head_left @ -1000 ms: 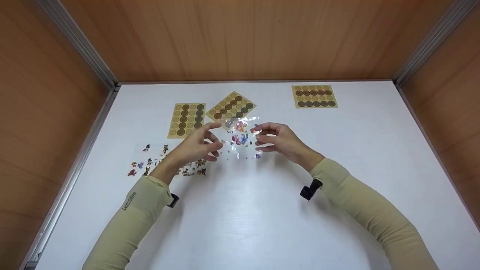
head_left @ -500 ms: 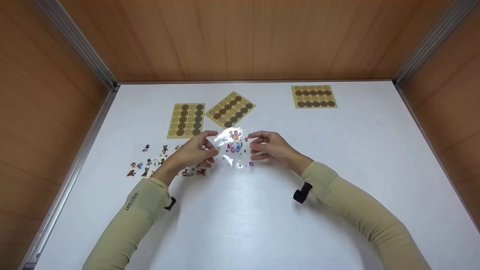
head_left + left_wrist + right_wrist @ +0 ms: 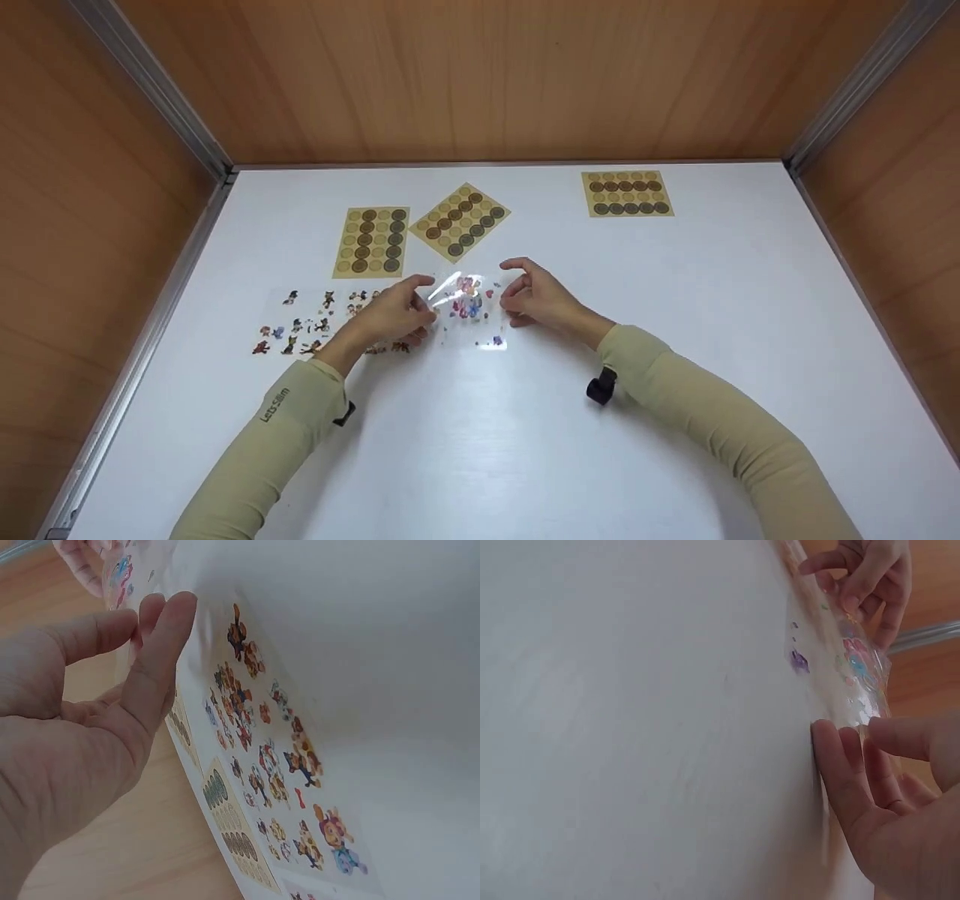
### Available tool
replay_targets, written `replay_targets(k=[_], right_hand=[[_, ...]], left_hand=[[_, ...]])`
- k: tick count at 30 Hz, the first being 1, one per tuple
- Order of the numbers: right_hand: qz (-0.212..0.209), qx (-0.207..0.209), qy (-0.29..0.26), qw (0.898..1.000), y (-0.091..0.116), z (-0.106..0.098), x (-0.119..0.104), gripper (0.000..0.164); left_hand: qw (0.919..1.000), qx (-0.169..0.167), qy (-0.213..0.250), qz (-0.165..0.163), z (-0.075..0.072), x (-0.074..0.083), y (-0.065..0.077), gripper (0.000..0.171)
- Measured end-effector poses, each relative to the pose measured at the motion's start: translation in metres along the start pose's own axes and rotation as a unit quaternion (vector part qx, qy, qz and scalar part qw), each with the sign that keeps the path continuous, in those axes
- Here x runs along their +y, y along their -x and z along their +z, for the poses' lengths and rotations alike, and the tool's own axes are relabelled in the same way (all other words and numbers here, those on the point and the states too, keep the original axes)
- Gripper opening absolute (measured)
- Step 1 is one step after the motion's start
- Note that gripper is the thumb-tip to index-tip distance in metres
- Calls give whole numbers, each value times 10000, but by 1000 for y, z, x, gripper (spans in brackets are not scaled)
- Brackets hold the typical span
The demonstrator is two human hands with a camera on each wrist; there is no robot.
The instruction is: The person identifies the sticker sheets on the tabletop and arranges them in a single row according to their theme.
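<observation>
A clear sticker sheet with small colourful figures is stretched between the two hands, low over the white table in the head view. My left hand pinches its left edge between thumb and fingers. At the right edge, my right hand holds it with thumb and a curled finger, the index finger raised off it. In the right wrist view the right fingertips are close to the table surface, and the sheet bends upward. Whether the sheet's underside touches the table is unclear.
Other clear sticker sheets with cartoon figures lie left, partly under the left hand. Behind are yellow sheets of round stickers: one upright, one tilted, one at back right. Wooden panels enclose the table.
Both hands have brought the clear sticker sheet down and nearer to the person, off the tilted yellow sheet, slightly leftward. The right index finger has lifted away from the sheet's edge.
</observation>
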State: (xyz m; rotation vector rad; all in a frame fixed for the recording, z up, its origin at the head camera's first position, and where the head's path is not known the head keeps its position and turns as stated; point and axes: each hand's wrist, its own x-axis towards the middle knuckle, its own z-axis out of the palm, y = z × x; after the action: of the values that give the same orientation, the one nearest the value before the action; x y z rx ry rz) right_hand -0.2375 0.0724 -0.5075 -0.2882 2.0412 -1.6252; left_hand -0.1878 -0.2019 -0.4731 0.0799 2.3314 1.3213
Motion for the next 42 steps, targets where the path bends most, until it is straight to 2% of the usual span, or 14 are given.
replay_targets(k=[3, 5, 10, 14, 21, 28, 33, 35, 37, 40, 42], right_hand=[[-440, -30, 753, 9962, 0, 0, 0, 64], [-748, -31, 1244, 9894, -1, 1, 0, 61], [-1247, 61, 2383, 9631, -2, 4, -2, 56], [-1396, 170, 3009, 9432, -5, 6, -4, 54], [-1194, 238, 3524, 9279, -8, 11, -4, 53], [-1265, 281, 4177, 8993, -6, 14, -4, 54], [-1591, 87, 4528, 8773, -5, 15, -2, 44], [-1651, -16, 4556, 8747, -5, 14, -3, 39], [-1583, -112, 4544, 8765, -3, 14, -4, 38], [-1422, -255, 4582, 8770, -1, 14, -6, 46], [-1337, -355, 4673, 8732, 1, 14, -8, 55]], left_hand=[[9996, 95, -274, -2, 3, 0, 1, 67], [9987, 153, -478, -5, 5, 0, 1, 67], [9961, 229, -852, -58, 7, -1, 0, 68], [9938, 328, -1044, -211, 8, -1, -1, 69], [9891, 446, -1354, -373, 11, 3, -2, 72], [9880, 496, -1387, -464, 12, 1, -4, 76], [9839, 522, -1690, -249, 12, -1, -5, 76], [9826, 530, -1767, -193, 11, -2, -5, 76], [9824, 518, -1776, -255, 11, -2, -5, 77], [9825, 485, -1763, -346, 11, -1, -6, 76], [9820, 468, -1787, -397, 11, -1, -6, 75]])
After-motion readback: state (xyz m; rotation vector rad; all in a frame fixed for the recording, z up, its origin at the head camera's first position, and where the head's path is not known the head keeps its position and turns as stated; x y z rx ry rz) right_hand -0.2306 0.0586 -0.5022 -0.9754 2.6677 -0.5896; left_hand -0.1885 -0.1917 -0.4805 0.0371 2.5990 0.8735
